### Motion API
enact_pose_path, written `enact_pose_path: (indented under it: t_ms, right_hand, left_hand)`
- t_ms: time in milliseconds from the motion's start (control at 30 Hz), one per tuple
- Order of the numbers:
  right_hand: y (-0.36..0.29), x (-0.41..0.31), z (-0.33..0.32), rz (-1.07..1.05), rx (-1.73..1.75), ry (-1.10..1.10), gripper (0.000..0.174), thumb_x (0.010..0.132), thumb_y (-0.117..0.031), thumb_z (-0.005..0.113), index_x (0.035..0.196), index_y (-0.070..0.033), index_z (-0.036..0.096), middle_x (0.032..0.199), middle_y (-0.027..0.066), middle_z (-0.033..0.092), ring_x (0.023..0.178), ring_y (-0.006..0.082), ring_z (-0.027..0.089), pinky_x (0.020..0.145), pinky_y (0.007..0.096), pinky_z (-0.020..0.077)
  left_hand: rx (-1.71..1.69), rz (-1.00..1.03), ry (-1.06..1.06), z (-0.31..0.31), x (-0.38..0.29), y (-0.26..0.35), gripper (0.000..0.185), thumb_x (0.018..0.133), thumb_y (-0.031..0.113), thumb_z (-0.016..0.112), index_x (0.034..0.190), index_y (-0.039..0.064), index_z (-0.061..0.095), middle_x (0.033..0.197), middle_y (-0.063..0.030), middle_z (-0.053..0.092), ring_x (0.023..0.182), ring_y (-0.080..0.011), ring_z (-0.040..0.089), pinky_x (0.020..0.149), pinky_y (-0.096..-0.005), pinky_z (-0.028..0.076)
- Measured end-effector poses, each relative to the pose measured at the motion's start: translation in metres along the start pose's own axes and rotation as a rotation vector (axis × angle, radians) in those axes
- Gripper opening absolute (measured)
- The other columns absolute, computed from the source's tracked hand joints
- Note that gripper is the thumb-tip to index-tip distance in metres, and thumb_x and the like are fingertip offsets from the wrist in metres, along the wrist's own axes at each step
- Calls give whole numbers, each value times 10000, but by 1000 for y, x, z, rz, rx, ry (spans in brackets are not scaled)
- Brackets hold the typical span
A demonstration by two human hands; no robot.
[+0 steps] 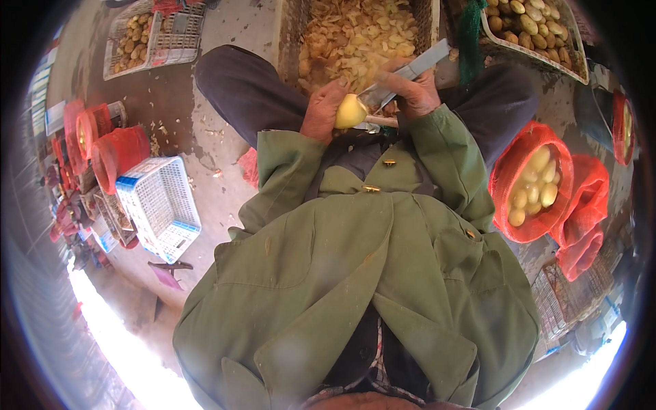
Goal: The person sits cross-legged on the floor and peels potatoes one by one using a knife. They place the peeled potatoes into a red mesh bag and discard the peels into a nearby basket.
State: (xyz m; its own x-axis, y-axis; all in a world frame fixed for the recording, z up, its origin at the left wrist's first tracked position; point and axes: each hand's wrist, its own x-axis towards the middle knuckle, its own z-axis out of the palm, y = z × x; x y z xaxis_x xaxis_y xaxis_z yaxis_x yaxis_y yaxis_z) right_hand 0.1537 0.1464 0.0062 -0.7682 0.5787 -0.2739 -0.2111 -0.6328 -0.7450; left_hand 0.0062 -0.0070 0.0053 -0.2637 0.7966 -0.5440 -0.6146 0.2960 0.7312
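Observation:
My left hand (324,108) grips a pale yellow peeled fruit or tuber (351,113) in front of my lap. My right hand (416,93) is closed around a flat grey metal peeling tool (428,59), which slants up to the right. The tool's lower end meets the upper right side of the yellow piece. Motion blurs the fingers of the right hand, so its exact grip is unclear. Just beyond both hands, between my knees, a plastic crate (435,25) holds a heap of thin yellowish peelings (359,36).
To the right stands a red mesh sack (551,134) with peeled pieces in it. Crates of unpeeled produce stand at upper right (585,66) and upper left (108,72). A white-and-blue crate (177,200) and several red sacks (120,154) are on the left.

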Motion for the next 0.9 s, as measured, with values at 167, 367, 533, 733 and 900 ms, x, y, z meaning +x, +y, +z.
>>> enact_pose_path:
  t_ms: [167,367,533,733,900]
  right_hand:
    - [3,4,-8,78,-88,116,162,833,-102,747,945,-20,663,746,93,697,520,147,627,394,258,454]
    - [-9,3,-33,-92,-62,297,189,838,-105,758,956,-8,647,764,101,687,546,159,645,409,258,476]
    - [-2,-2,-18,-92,-2,144,188,826,-80,773,939,21,662,756,126,701,602,201,690,438,275,519]
    - [4,-12,4,-37,-173,-105,151,874,-46,728,999,24,678,829,132,719,715,183,708,543,298,584]
    - [13,-13,4,24,-259,-97,135,881,-37,719,999,14,679,834,127,718,682,176,698,580,317,596]
  left_hand:
    - [71,187,30,4,0,-9,282,1016,327,571,989,53,634,785,-24,633,690,-56,576,623,-233,465]
    - [-126,-63,55,4,-6,5,407,1021,431,522,978,35,599,751,-97,650,512,-119,572,410,-232,431]
    - [-232,-224,22,-3,14,-3,453,1021,485,493,1065,48,600,759,-150,657,444,-139,542,323,-217,380]
    - [-110,-160,107,4,15,-8,346,1003,409,566,1032,68,617,708,-70,631,429,-117,535,309,-221,357]
    - [-7,-40,196,6,13,-10,266,974,337,616,989,73,645,662,-32,618,412,-98,524,308,-228,339]
